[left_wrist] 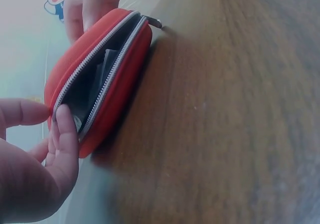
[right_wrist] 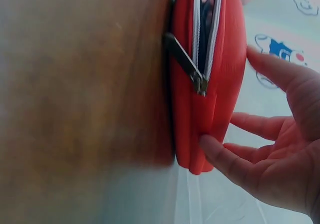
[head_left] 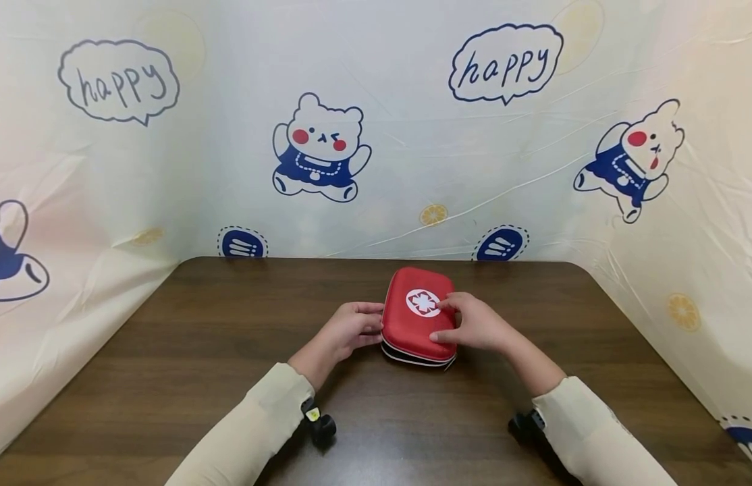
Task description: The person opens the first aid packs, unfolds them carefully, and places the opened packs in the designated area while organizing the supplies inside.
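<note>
A red first-aid case (head_left: 412,324) with a white cross emblem lies flat on the table, lid up. Its zipper is partly undone, and a dark interior (left_wrist: 82,91) with a pale item in it shows through the gap in the left wrist view. My left hand (head_left: 345,331) pinches the lid's edge at the left side, one fingertip at the opening. From the right, my right hand (head_left: 479,324) holds the case, thumb on the lid and a finger against the side. The zipper pull (right_wrist: 182,56) hangs at the front right corner.
Brown wood-grain table (head_left: 188,378) surrounds the case. Behind it and at both sides hangs a pale printed curtain (head_left: 406,155) with bears and lettering. A small black wrist camera (head_left: 323,430) sits at the left cuff, another at the right.
</note>
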`<state>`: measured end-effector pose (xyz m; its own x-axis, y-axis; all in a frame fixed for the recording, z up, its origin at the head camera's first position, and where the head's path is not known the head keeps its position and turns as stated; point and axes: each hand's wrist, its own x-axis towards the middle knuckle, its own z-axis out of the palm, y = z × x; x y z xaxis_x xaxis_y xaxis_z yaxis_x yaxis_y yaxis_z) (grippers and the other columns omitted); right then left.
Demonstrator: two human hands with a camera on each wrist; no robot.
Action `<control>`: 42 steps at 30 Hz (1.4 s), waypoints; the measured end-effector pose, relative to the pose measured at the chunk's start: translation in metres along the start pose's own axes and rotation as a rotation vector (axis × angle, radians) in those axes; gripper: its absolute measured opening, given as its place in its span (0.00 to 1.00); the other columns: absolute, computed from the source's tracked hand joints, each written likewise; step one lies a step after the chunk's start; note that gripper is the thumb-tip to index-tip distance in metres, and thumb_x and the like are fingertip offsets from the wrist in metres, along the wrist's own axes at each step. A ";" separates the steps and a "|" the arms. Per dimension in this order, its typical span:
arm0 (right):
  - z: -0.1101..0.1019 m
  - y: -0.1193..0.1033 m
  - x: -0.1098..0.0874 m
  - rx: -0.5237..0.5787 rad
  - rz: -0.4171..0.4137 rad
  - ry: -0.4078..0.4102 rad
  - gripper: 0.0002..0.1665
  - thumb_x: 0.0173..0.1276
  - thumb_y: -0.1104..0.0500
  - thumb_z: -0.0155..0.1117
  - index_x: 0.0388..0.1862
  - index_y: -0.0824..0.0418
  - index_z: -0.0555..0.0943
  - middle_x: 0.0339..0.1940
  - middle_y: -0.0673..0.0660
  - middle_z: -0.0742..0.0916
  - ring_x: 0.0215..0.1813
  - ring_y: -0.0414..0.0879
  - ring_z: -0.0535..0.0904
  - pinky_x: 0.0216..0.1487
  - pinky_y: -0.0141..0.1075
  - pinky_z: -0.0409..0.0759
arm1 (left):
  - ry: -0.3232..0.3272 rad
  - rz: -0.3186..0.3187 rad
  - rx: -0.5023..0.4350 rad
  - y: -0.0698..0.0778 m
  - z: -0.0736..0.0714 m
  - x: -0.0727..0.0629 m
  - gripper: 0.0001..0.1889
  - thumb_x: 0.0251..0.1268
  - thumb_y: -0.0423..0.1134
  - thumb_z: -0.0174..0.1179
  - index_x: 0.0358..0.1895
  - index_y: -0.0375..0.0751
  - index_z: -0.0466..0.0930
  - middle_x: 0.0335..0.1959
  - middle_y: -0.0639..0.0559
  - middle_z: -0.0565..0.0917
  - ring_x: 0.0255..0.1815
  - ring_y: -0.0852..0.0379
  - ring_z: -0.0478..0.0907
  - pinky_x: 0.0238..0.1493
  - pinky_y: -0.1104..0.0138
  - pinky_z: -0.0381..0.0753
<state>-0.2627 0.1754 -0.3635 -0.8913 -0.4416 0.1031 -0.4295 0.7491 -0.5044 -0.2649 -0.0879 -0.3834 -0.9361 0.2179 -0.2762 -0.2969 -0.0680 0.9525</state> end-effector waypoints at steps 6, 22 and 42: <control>0.012 -0.021 -0.011 -0.161 -0.051 -0.008 0.52 0.43 0.39 0.80 0.64 0.63 0.74 0.66 0.68 0.72 0.62 0.65 0.69 0.53 0.55 0.79 | -0.004 -0.002 -0.007 -0.004 -0.003 0.001 0.19 0.63 0.25 0.57 0.58 0.32 0.78 0.36 0.43 0.83 0.31 0.55 0.80 0.39 0.62 0.86; 0.018 -0.042 -0.011 -0.463 -0.121 0.015 0.45 0.40 0.42 0.82 0.56 0.61 0.79 0.49 0.59 0.83 0.50 0.54 0.76 0.45 0.44 0.82 | -0.004 -0.044 0.086 -0.010 -0.007 0.006 0.19 0.64 0.27 0.60 0.58 0.32 0.77 0.39 0.41 0.85 0.35 0.52 0.83 0.40 0.60 0.86; 0.009 -0.030 -0.014 -0.332 -0.154 -0.002 0.36 0.45 0.46 0.79 0.53 0.59 0.82 0.40 0.52 0.87 0.36 0.44 0.79 0.36 0.35 0.78 | -0.094 0.047 0.053 -0.019 -0.006 0.012 0.31 0.56 0.19 0.62 0.66 0.34 0.70 0.53 0.36 0.79 0.39 0.51 0.83 0.45 0.55 0.85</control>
<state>-0.2362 0.1548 -0.3577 -0.8122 -0.5626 0.1546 -0.5830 0.7929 -0.1775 -0.2720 -0.0895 -0.4052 -0.9261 0.3064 -0.2201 -0.2402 -0.0289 0.9703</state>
